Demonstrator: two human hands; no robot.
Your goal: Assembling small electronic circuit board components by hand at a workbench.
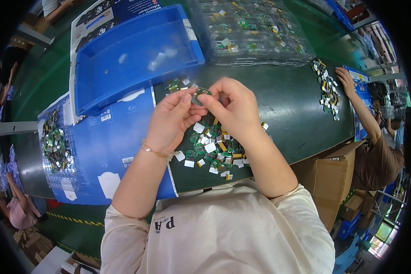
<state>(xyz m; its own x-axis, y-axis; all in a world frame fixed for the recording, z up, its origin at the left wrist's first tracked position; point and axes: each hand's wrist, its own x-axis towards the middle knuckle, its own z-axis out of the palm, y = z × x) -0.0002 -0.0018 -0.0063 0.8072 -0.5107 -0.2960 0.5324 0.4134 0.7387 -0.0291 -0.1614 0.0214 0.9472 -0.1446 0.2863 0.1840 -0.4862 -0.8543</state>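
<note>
Between my two hands, above the dark green tabletop (278, 109), is a small green circuit board (202, 92) with a grey or silvery flat piece on it. My left hand (176, 112) pinches it from the left between thumb and fingers. From the right, my right hand (230, 102) grips its edge, the thumb pressed on the board. Under and in front of both hands lies a loose pile of small circuit boards (210, 147), green, white and yellow. A few more boards (176, 85) lie just beyond my left hand.
A blue plastic bin (89, 75) stands far left on blue printed cardboard (105, 155). Stacked clear trays (260, 55) with boards sit beyond. More boards lie at left (55, 141) and right (329, 91). A co-worker's arm (367, 114) rests at right, near a cardboard box (326, 182).
</note>
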